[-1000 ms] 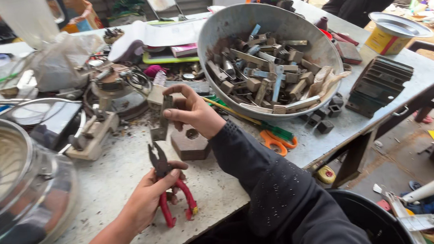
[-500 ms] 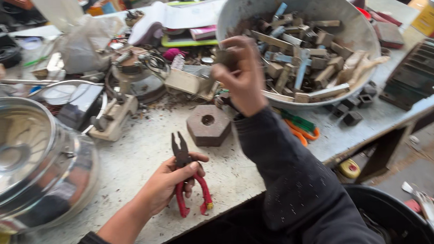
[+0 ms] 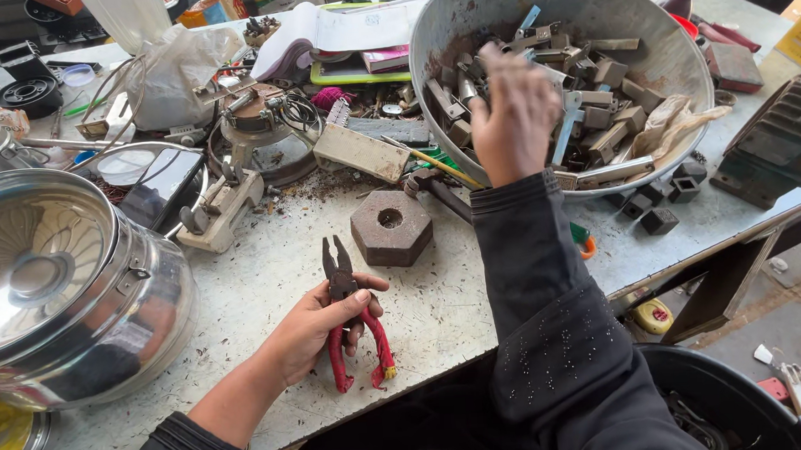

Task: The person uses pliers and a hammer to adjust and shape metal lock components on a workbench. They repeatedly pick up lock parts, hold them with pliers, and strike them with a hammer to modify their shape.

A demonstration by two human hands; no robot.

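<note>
My left hand (image 3: 308, 338) rests on the worn white table (image 3: 266, 269) and grips a pair of pliers (image 3: 340, 272) with red handles, jaws pointing away from me. My right hand (image 3: 512, 117), in a dark sleeve, is stretched out over a large grey metal bowl (image 3: 450, 31) full of several small metal parts (image 3: 609, 104). That hand is motion-blurred with its back toward me, so whatever its fingers hold is hidden. A rusty hexagonal block (image 3: 391, 227) with a centre hole lies on the table between my two arms.
A big shiny steel pot (image 3: 56, 279) stands at the left. Behind it are wires, a round electrical part (image 3: 264, 141), a plastic bag (image 3: 173, 68) and books (image 3: 354, 31). Dark small blocks (image 3: 660, 207) lie by the table's right edge. A black bin (image 3: 721, 404) sits below.
My right hand rose from the hexagonal block with a small metal piece and swung up to the bowl. My left hand kept the pliers in place on the table.
</note>
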